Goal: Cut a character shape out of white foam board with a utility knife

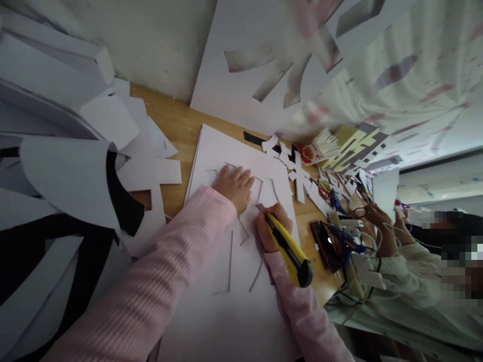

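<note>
A large white foam board [199,327] lies on the wooden table, with several lines cut or drawn in its face. My left hand [234,188] rests flat on the board's upper part, fingers spread. Just to the right and nearer to me, my right hand [277,223] grips a yellow and black utility knife [289,249]. The knife's short blade points away from me to the upper left, close to the board's surface beside the marks. Whether the tip touches the board I cannot tell.
White board scraps [168,172] pile up at the left. Behind stands a board with cut-out strokes [226,100]. Right of my board are cut character pieces [300,176], a fries box [315,151], a phone [326,246] and a blue glue gun [345,241]. A co-worker's hands [381,226] are at the right.
</note>
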{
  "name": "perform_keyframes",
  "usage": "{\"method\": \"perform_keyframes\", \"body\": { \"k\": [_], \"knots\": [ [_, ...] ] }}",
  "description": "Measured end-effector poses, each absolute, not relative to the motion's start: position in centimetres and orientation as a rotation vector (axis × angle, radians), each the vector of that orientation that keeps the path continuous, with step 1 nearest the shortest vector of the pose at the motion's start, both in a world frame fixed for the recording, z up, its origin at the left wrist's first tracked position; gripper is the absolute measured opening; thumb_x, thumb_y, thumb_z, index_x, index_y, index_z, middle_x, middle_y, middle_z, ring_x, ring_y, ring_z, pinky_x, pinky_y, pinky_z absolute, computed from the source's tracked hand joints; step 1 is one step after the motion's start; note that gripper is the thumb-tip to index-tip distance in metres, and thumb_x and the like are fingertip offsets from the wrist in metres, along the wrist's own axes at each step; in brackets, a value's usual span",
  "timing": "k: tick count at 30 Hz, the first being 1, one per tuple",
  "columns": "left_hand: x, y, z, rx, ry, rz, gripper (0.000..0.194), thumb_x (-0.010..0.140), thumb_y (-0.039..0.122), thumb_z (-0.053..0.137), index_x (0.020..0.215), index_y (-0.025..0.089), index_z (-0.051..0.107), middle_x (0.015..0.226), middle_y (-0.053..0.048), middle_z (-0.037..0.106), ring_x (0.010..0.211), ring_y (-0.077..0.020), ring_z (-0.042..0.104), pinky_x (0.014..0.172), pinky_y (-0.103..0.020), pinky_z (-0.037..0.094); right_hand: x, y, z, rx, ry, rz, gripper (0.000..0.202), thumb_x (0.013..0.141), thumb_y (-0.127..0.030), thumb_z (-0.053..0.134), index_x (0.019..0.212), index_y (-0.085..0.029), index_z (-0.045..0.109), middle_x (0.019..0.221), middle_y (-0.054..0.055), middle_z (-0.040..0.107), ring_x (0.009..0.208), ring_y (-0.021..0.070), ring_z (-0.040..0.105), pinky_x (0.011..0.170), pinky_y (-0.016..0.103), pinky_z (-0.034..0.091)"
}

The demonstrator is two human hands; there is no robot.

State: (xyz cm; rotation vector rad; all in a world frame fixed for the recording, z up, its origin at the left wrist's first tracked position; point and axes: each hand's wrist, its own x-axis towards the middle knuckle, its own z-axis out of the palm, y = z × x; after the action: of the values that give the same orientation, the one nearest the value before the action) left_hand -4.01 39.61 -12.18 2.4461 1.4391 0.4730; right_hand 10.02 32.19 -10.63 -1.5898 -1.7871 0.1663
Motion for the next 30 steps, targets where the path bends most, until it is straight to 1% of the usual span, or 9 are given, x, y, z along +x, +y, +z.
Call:
{"method": "perform_keyframes", "body": {
  "k": [5,10,12,15,17,19,23,27,30],
  "knots": [
    [-4.0,39.7,-12.3,2.447,1.433,0.460,0.049,0.095,0.027,0.026,0.141,0.018,0.041,0.154,-0.005,0.036,0.141,-0.0267,0.029,0.112,-0.057,0.020,10.9,31.9,-10.6,-1.496,-1.532,0.165,0.011,0.078,-0.024,0.062,0.074,-0.022,0.052,0.054,-0.005,0.058,0.043,0.0121,0.052,0.045,0.025,0.042],
    [-3.9,39.8,-12.6,2.454,1.432,0.451,0.051,0.095,0.023,0.025,0.144,0.015,0.037,0.153,-0.006,0.036,0.141,-0.0263,0.030,0.113,-0.057,0.019,12.2,32.4,-6.7,-1.350,-1.451,0.271,0.016,0.077,-0.023,0.070,0.082,-0.020,0.056,0.056,-0.005,0.063,0.039,0.0098,0.053,0.038,0.021,0.041],
    [-3.8,39.8,-12.7,2.455,1.438,0.450,0.051,0.095,0.022,0.024,0.143,0.014,0.038,0.153,-0.006,0.036,0.141,-0.0266,0.031,0.113,-0.057,0.021,12.7,33.5,-4.9,-1.312,-1.499,0.385,0.017,0.075,-0.025,0.073,0.083,-0.019,0.060,0.057,-0.005,0.063,0.040,0.0087,0.053,0.037,0.019,0.040],
    [-3.8,39.8,-12.8,2.466,1.453,0.464,0.050,0.096,0.022,0.022,0.143,0.015,0.039,0.153,-0.005,0.037,0.140,-0.0258,0.032,0.113,-0.056,0.022,13.0,35.9,-3.6,-1.316,-1.452,0.775,0.022,0.069,-0.033,0.077,0.082,-0.018,0.066,0.056,-0.006,0.059,0.040,0.0061,0.047,0.033,0.018,0.038],
    [-3.8,39.8,-12.8,2.477,1.470,0.474,0.050,0.096,0.023,0.022,0.142,0.017,0.040,0.152,-0.004,0.038,0.140,-0.0253,0.034,0.112,-0.055,0.023,12.9,37.8,-3.8,-1.357,-1.294,1.016,0.027,0.062,-0.036,0.080,0.077,-0.018,0.066,0.053,-0.007,0.052,0.041,0.0054,0.044,0.033,0.017,0.038],
    [-3.8,39.9,-12.8,2.487,1.486,0.479,0.049,0.096,0.022,0.024,0.142,0.017,0.041,0.152,-0.003,0.039,0.139,-0.0249,0.036,0.112,-0.055,0.025,12.6,39.6,-4.7,-1.409,-1.144,1.104,0.030,0.056,-0.038,0.082,0.070,-0.018,0.064,0.050,-0.008,0.049,0.042,0.0056,0.043,0.034,0.016,0.040],
    [-3.8,39.8,-12.5,2.507,1.512,0.479,0.048,0.095,0.022,0.027,0.140,0.016,0.043,0.150,-0.002,0.041,0.137,-0.0245,0.038,0.111,-0.054,0.027,11.9,42.4,-7.3,-1.445,-1.062,1.064,0.028,0.061,-0.042,0.072,0.061,-0.016,0.062,0.045,-0.006,0.048,0.037,0.0060,0.040,0.031,0.019,0.037],
    [-3.8,39.6,-12.0,2.533,1.523,0.458,0.047,0.096,0.023,0.026,0.139,0.018,0.044,0.150,-0.002,0.042,0.137,-0.0242,0.039,0.111,-0.053,0.028,11.6,43.2,-9.1,-1.474,-1.037,0.982,0.019,0.063,-0.035,0.065,0.059,-0.016,0.062,0.043,-0.006,0.051,0.032,0.0064,0.039,0.028,0.020,0.031],
    [-3.8,39.7,-12.1,2.550,1.535,0.449,0.047,0.096,0.023,0.027,0.139,0.019,0.045,0.150,-0.002,0.042,0.137,-0.0243,0.039,0.111,-0.053,0.028,11.8,43.2,-10.1,-1.490,-1.025,0.954,0.017,0.065,-0.032,0.064,0.058,-0.017,0.062,0.041,-0.006,0.050,0.031,0.0069,0.039,0.029,0.020,0.030]
  ]
}}
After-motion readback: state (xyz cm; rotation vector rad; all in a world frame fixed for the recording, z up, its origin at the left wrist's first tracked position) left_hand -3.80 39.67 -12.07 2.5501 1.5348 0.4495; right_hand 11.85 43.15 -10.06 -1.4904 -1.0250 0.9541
